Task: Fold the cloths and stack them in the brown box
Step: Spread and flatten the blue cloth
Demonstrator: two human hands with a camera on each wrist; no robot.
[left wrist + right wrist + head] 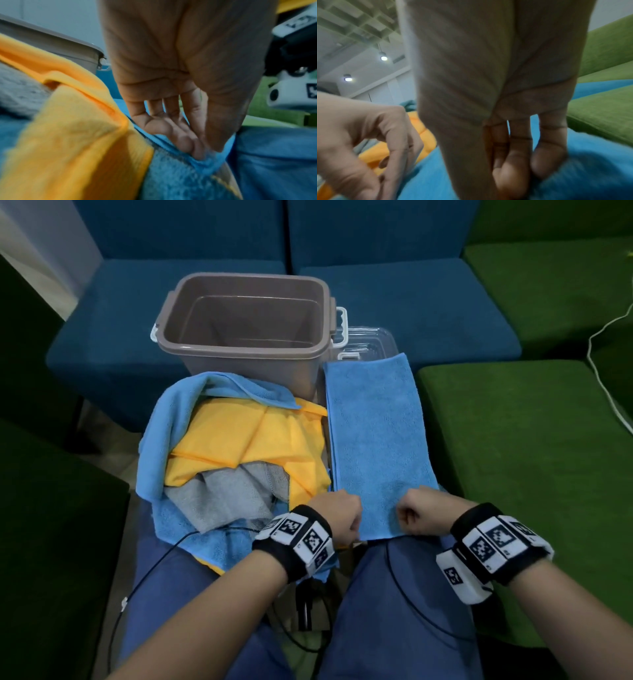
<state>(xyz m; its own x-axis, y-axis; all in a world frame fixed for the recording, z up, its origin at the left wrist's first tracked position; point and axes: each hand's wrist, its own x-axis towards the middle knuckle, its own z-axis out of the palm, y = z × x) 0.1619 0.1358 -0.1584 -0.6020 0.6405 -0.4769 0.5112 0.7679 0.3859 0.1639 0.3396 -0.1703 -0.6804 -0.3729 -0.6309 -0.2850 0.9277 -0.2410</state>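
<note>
Blue and green sofa cushions (394, 299) surround the lap workspace. Left hand (337, 513) and right hand (423, 513) each have fingers curled, pinching the near edge of the blue cloth (376, 433), a long strip, judged ready to fold away. Unfolded pile (236, 457) lies left; brown box (246, 330) stands far, empty.

Your head view is dim and darkens toward bent edges. Your wrist views blur badly; two ceiling lamps (383, 58) glare.
</note>
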